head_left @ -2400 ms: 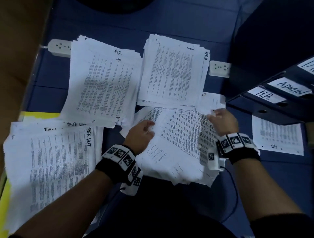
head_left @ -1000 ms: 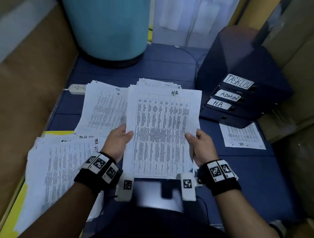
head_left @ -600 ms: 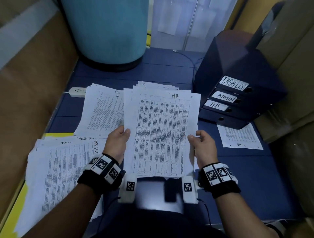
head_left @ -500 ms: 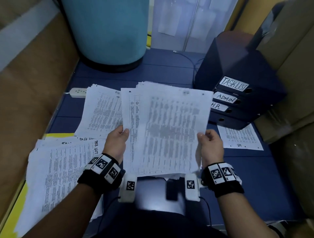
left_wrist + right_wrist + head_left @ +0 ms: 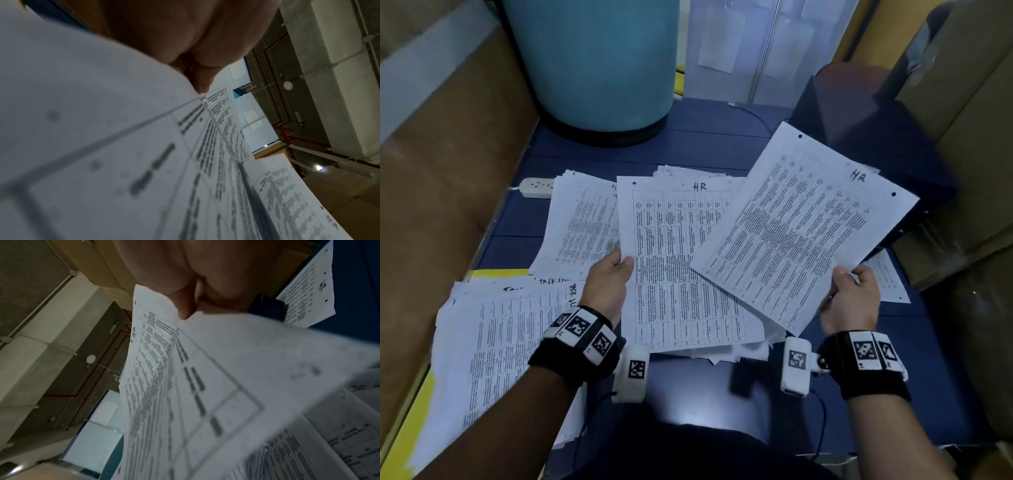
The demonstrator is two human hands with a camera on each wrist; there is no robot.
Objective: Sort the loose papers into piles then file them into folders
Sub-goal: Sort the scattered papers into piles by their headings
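My left hand (image 5: 610, 278) grips a stack of printed papers (image 5: 681, 267) by its left edge; the top page is marked HR. My right hand (image 5: 851, 293) pinches a single HR sheet (image 5: 801, 226) at its lower right corner, lifted and tilted to the right off the stack. In the left wrist view the thumb (image 5: 202, 76) presses on the stack (image 5: 123, 154). In the right wrist view the thumb (image 5: 185, 305) pinches the sheet (image 5: 185, 386). An HR pile (image 5: 582, 222) lies on the blue floor behind the left hand, and a TASK LIST pile (image 5: 496, 342) lies at the left.
Dark blue binders (image 5: 873, 137) stand at the right, partly hidden by the lifted sheet. A lone HR sheet (image 5: 887, 281) lies in front of them. A blue barrel (image 5: 592, 61) stands at the back, a power strip (image 5: 536, 186) to the left, and brown cardboard walls (image 5: 441, 178) on both sides.
Both hands lifted the loose stack off the floor. Since then my right hand has peeled the top HR sheet away and swung it to the right, uncovering another HR page.
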